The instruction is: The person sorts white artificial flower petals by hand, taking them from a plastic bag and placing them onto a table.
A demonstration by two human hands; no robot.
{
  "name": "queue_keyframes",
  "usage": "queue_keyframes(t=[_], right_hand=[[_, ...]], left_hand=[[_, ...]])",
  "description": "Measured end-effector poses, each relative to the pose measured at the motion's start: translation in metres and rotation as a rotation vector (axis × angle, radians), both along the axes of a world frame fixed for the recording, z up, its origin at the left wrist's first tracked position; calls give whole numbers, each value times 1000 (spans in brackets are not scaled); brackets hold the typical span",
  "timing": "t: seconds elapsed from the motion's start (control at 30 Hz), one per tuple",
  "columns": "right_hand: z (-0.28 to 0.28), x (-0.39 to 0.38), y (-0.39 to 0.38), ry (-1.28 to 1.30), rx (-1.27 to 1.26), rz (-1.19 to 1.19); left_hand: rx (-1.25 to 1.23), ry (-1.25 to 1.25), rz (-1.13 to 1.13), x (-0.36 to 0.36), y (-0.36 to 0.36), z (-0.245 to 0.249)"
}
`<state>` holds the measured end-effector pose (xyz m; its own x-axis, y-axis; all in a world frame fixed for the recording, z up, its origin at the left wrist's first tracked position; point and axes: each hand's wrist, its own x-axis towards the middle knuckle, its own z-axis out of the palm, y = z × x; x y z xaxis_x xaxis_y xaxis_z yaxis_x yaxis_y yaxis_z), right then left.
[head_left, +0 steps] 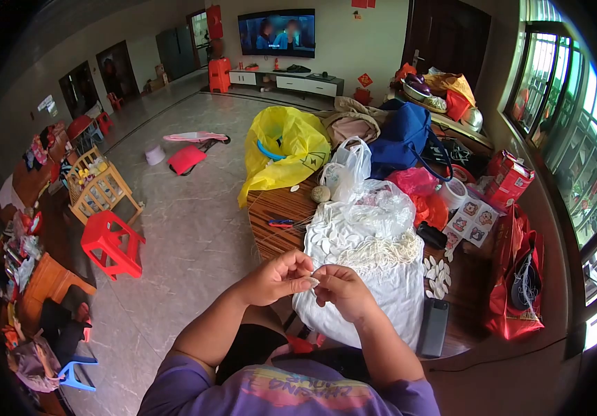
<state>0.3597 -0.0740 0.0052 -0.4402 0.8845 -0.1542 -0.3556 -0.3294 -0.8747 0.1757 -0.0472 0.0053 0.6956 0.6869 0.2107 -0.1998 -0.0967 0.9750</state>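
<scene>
My left hand (276,279) and my right hand (345,290) meet over the near edge of a white cloth (361,312). Thumb and fingers of the left are pinched on a small white petal-shaped piece (313,282). The right fingertips press together at the same piece, their inner side partly hidden. Beyond the hands, similar white pieces (323,243) lie on the cloth beside a bundle of white strings (388,251). More petal-shaped pieces (438,277) are spread on the wooden table (267,208), right of the cloth.
A dark phone (434,327) lies at the table's near right. Clear plastic bags (380,206), a round stone-like ball (320,194), a yellow bag (271,135) and a blue bag (402,142) crowd the far side. Red-and-blue snips (281,223) rest left. A red stool (113,243) stands on the floor.
</scene>
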Motion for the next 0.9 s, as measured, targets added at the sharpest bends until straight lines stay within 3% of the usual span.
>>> queue_keyframes(t=[0.2,0.4,0.5,0.7,0.9], right_hand=[[-6,-9,0,72,-19,-166],[-10,-13,-1,149,-13,-169],[-12,-13,0,189,-89,-220],[-6,-13,-1,213,-85,-196],[-7,-11,-3,243,-62,-98]], left_hand=[[69,52,173,6,-7,-2],[29,-29,233,11,-13,-1],[183,-32,237,11,-15,-5],[-10,-108,230,7,-11,-5],[-39,-98,203,7,-7,-7]])
